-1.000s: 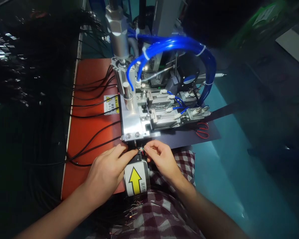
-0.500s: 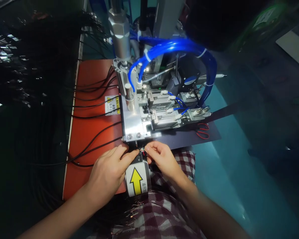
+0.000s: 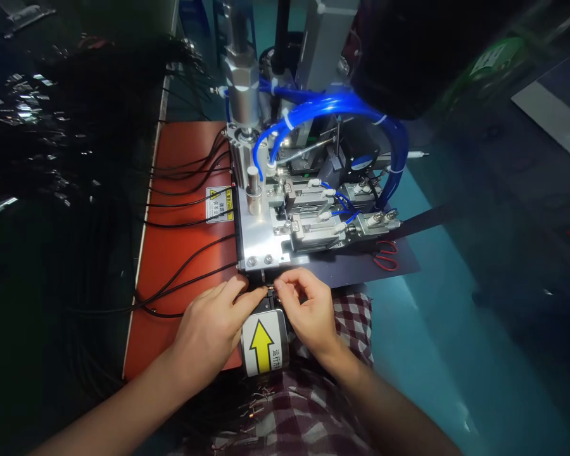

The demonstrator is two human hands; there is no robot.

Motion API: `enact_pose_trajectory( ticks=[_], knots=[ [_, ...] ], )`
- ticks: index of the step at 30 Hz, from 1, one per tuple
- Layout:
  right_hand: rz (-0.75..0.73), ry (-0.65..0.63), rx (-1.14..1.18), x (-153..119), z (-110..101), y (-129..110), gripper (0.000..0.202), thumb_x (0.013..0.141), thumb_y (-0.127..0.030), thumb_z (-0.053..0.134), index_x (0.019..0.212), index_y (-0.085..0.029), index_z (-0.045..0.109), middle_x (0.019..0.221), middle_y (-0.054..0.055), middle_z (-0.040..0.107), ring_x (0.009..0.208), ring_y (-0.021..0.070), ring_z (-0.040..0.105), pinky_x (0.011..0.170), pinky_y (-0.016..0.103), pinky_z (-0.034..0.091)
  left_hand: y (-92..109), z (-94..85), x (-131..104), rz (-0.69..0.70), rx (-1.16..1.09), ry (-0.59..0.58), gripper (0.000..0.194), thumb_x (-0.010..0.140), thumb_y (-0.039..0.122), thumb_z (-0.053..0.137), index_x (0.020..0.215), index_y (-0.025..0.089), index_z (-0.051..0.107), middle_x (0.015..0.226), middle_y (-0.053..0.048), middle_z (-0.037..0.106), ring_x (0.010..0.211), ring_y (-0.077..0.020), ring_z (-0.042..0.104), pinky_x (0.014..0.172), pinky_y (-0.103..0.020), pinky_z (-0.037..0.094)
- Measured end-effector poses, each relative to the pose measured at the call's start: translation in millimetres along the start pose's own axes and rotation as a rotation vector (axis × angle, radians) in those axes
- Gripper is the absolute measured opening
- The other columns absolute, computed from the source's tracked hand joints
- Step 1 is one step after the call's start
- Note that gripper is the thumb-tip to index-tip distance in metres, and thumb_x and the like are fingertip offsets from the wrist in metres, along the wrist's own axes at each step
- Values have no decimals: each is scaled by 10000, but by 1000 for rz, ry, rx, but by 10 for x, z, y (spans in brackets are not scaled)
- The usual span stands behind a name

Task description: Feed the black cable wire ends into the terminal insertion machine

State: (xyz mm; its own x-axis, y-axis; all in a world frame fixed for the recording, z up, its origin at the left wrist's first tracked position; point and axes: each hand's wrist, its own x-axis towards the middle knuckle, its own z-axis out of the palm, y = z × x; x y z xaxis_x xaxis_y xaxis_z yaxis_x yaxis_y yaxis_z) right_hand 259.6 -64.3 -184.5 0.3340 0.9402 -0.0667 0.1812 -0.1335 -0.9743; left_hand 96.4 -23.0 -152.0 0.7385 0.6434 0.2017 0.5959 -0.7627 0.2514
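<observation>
Well — machine (image 3: 261, 237) crowds both hands (image 3: 211, 326) (image 3: 313, 313).

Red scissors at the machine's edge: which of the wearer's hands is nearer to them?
The right. The right hand is to the left of the scissors in the picture and lower, apart from them; the left hand is farther left, beyond the right hand.

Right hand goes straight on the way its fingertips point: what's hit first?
Likely the small bright piece, which the right hand may already be touching, with the left hand just beyond it. Depth there is unclear.
</observation>
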Motion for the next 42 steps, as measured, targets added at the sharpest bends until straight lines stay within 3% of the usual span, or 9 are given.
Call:
enact_pose_trajectory(
  ticks=[6,12,20,25,28,30,35,38,42],
  knots=[
    [357,-70,319,54,-5,-1,168,738,-306,623,678,-161,564,523,-60,453,453,78,357,437,221,271,-9,17,3,4,-1,6,333,838,87,415,1050,168,659,916,-126,636,693,-241,628,553,-352,539],
    [529,-118,540,47,-35,82,178,699,-298,651,658,-145,570,495,-80,423,416,46,284,429,209,185,-6,-1,9,14,1,14,345,832,75,409,1057,168,653,928,-120,636,709,-234,633,558,-333,538],
    [451,-201,315,-130,-75,-8,212,745,-351,631,709,-146,597,546,-45,465,460,79,361,449,219,272,-2,-14,5,-5,-12,-6,327,846,99,414,1066,171,644,931,-116,634,721,-233,636,568,-331,537],
    [-1,-59,-277,-100,-110,-156,144,819,-244,542,704,-174,592,626,0,521,569,130,458,559,263,351,-4,-6,0,-13,-28,-5,322,868,128,398,1067,183,644,912,-110,627,706,-224,632,564,-325,533],
    [-164,-66,-399,-91,-131,-157,156,853,-211,491,728,-181,579,670,13,541,627,145,488,621,273,363,0,-3,10,-10,-36,-4,326,866,124,396,1073,182,641,924,-107,623,713,-222,627,570,-324,532],
    [-98,-65,-303,-82,-123,-112,146,857,-233,491,745,-183,569,689,13,543,628,141,487,611,264,369,1,-3,16,-8,-40,-8,324,864,122,401,1073,180,641,925,-105,620,715,-218,622,572,-319,530],
    [354,-206,286,-34,-77,55,196,804,-342,577,704,-177,544,509,-62,424,450,90,365,447,219,288,-7,-4,14,0,-45,-8,324,853,101,411,1071,169,642,914,-105,603,742,-221,591,600,-326,514],
    [391,-205,415,-7,-79,117,235,792,-384,597,703,-172,553,529,-58,450,443,80,375,451,217,288,-3,-15,12,-8,-40,-34,326,844,82,426,1075,167,639,908,-108,582,799,-243,552,646,-357,491],
    [330,-188,344,6,-76,134,292,846,-443,520,707,-187,533,583,-41,476,484,100,435,487,236,336,30,-55,15,-19,22,-47,319,825,88,474,1086,185,630,902,-104,530,818,-261,487,655,-385,443]
  ],
)
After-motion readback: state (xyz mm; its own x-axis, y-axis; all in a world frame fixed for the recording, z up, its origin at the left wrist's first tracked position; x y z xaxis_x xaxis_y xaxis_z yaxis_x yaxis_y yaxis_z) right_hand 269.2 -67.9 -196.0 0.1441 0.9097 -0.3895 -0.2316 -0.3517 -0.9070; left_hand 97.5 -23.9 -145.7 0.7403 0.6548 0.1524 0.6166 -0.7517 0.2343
